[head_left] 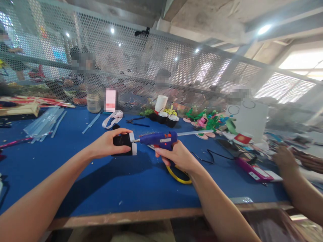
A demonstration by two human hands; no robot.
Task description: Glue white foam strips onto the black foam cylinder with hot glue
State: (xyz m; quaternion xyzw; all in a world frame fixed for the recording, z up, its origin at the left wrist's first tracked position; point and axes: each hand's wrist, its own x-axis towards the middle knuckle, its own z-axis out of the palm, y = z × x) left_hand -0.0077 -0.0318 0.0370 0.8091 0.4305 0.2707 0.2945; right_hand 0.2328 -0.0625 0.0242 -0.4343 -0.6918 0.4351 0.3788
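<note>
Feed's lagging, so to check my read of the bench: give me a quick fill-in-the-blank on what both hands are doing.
1. The right hand grips a blue ____.
2. The left hand holds a small ____ pot with white rim.
3. The nozzle touches the pot's ____.
4. The table surface is ____.

Missing words: glue gun; black; rim; blue

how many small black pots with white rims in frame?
3. One in the left hand, black pot, at the glue gun tip. Two pots stand side by side at the table's back. Clutter on the right may hide more.
</note>
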